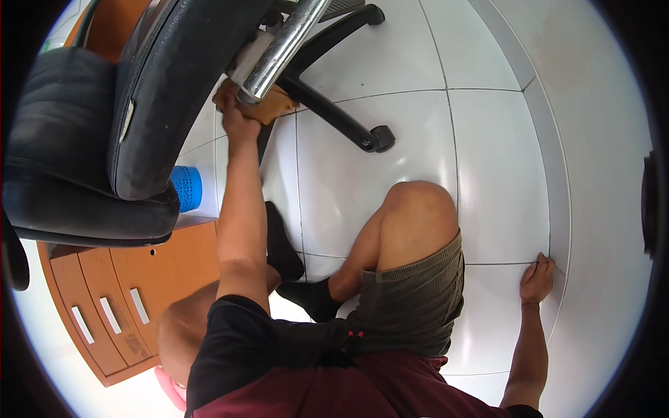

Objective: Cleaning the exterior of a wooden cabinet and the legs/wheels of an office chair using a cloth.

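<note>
My left hand [240,124] reaches forward under the black office chair [157,97] and is closed on an orange-brown cloth [275,108]. The cloth is bunched beside the chair's underside. A chrome tube [286,52] of the chair passes just above it and hides part of the cloth and some fingers. Black legs of the chair base [327,115] spread over the floor to the right of the cloth, ending in casters. Far to the right, my right hand [536,280] rests on the floor beside the wall, its fingers curled in with nothing visible in them.
White tiles cover the floor [390,139], and a pale wall [599,174] with a raised skirting runs along the right. At left stand a brown drawer cabinet [167,268] and a blue perforated basket [186,188]. My bent legs and black socks [310,298] occupy the near middle.
</note>
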Tool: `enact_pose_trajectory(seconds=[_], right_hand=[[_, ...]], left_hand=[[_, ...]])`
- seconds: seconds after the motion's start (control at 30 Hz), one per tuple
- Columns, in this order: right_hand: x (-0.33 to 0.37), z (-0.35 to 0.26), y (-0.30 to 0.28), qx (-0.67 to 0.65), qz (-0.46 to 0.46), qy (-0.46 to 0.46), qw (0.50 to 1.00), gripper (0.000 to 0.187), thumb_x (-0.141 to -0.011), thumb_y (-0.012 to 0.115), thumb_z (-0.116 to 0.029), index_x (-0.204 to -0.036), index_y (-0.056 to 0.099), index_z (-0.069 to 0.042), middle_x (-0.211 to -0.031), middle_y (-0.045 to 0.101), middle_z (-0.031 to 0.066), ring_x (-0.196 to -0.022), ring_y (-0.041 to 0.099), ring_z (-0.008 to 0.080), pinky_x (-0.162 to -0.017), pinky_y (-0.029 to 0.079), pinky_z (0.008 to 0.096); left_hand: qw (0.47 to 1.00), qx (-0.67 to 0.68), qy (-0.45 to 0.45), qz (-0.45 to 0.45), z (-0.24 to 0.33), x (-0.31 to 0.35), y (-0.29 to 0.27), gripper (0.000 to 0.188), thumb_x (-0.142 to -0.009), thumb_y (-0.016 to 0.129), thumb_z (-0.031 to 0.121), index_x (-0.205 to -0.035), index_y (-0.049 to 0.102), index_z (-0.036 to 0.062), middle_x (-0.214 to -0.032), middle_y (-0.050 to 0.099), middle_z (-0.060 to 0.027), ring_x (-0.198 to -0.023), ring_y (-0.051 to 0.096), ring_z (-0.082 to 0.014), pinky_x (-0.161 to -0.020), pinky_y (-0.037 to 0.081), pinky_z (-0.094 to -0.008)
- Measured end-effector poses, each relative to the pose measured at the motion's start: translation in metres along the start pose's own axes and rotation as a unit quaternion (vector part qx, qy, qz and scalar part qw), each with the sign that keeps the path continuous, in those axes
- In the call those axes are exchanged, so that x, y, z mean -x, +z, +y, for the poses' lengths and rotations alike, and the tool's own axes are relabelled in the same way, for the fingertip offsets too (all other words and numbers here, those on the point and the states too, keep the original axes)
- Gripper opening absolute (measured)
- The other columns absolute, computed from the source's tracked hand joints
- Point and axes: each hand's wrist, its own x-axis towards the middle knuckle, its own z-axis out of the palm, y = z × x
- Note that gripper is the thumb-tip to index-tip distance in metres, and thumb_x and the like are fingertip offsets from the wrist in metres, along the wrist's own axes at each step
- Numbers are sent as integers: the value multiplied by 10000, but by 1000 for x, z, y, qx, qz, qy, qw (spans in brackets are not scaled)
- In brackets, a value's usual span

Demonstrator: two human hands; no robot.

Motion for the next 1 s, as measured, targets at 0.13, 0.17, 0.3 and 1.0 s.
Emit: enact_pose_trajectory(seconds=[0.13,0.17,0.3,1.0], right_hand=[[-2,0,-2,3,-6,2,1000,295,-876,419,-179,-1128,499,-47,-1047,492,148,-895,539,339,-717,466,414],[-2,0,-3,8,-11,7,1000,296,-877,418,-180,-1130,499,-48,-1048,493,149,-896,539,340,-717,467,414],[-5,-4,0,8,-9,2,1000,293,-878,412,-178,-1126,500,-47,-1054,493,150,-900,542,343,-710,472,414],[-1,-1,-1,36,2,-6,999,303,-886,397,-212,-1131,481,-55,-1094,482,164,-894,551,349,-704,480,429]], left_hand=[[990,-63,108,-60,18,-13,-12,357,-897,482,259,-1204,435,82,-1158,495,-50,-1063,490,-171,-904,416,-328],[997,-28,57,-36,7,-5,7,418,-876,518,241,-1241,389,84,-1157,498,-79,-1043,511,-205,-874,447,-340],[979,-196,-22,54,-43,10,30,629,-771,663,233,-1285,341,66,-1125,508,-133,-997,545,-248,-815,476,-324],[922,-350,168,19,-18,152,17,401,-677,697,139,-1005,513,-3,-967,590,-157,-874,579,-222,-772,465,-327]])
